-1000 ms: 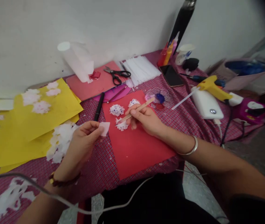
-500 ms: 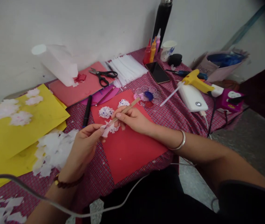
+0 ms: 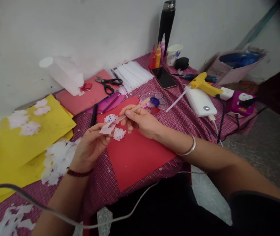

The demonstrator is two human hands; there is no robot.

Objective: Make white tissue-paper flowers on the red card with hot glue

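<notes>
My left hand (image 3: 92, 142) pinches a small piece of white paper (image 3: 107, 128) above the red sheet (image 3: 135, 154). In my right hand (image 3: 138, 119) is a wooden craft stick (image 3: 140, 105), slanting down so that its lower tip meets the paper. A purple mark shows on the paper near that tip. Just beneath lies a plain white crumpled paper flower (image 3: 119, 134). Behind it is a paper flower with purple specks (image 3: 110, 118), partly hidden by my hands. Past my right hand sits a clear paint palette (image 3: 163, 102) with blue, pink and red paint.
Scissors (image 3: 109, 83), white glue sticks (image 3: 132, 77) and a phone (image 3: 164, 77) lie toward the back. A yellow glue gun (image 3: 204, 84) rests by a white power bank (image 3: 201, 103) at right. Yellow sheets (image 3: 11, 157) and paper scraps (image 3: 58, 160) are at left. A cable (image 3: 43, 209) crosses in front.
My left hand has turned, so the paper piece now shows its flat face. The stick has stayed against it. The whole view has shifted slightly.
</notes>
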